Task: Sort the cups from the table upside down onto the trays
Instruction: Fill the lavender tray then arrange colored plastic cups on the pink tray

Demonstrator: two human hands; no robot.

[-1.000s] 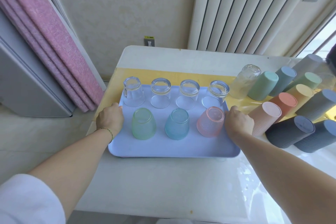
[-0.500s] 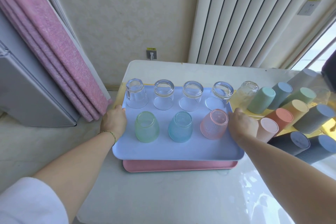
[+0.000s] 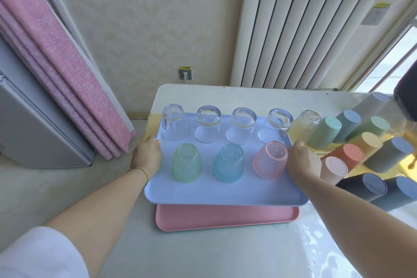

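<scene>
Blue tray (image 3: 225, 194), bearing seven inverted cups (image 3: 229, 163), gripped at either short edge by left hand (image 3: 146, 153) and right hand (image 3: 302, 162), above pink tray (image 3: 225, 215); more cups (image 3: 325, 133) grouped right on bench (image 3: 225, 255). Judged partway done.

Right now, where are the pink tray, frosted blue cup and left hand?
pink tray (image 3: 225, 216), head view, bare front floor.
frosted blue cup (image 3: 228, 165), head view, its side.
left hand (image 3: 146, 154), head view, its back.

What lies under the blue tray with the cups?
A pink tray; only its near strip shows below the blue tray. The rest is covered, so what it carries cannot be seen.
</scene>
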